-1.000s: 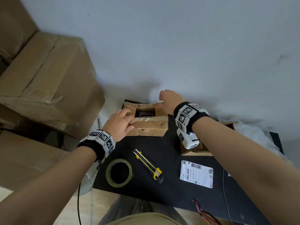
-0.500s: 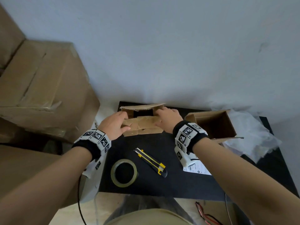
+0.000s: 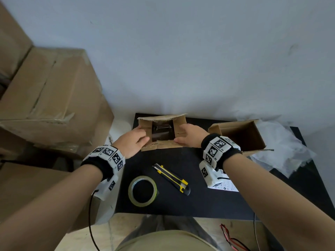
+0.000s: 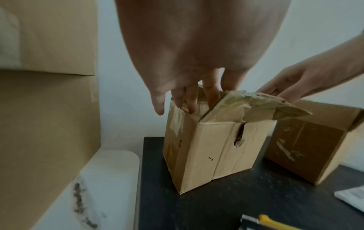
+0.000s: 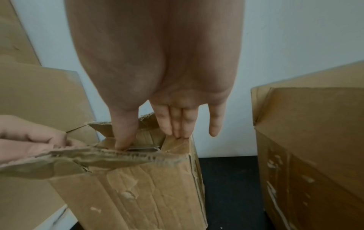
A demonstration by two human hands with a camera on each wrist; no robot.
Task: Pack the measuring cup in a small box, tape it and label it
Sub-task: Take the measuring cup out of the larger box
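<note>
Soft, dim, even daylight is spread across the scene, and only faint shadows are cast on the wall. Straight edges are bowed by wide-angle distortion towards the borders. Both wrist views are softened by blur and noise.

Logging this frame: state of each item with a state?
small box: upright, top open, side flaps pressed inward
measuring cup: inside box
left hand: fingers on left flap
right hand: fingers on right flap
second box: open
utility knife: lying untouched
tape roll: flat, unused
</note>
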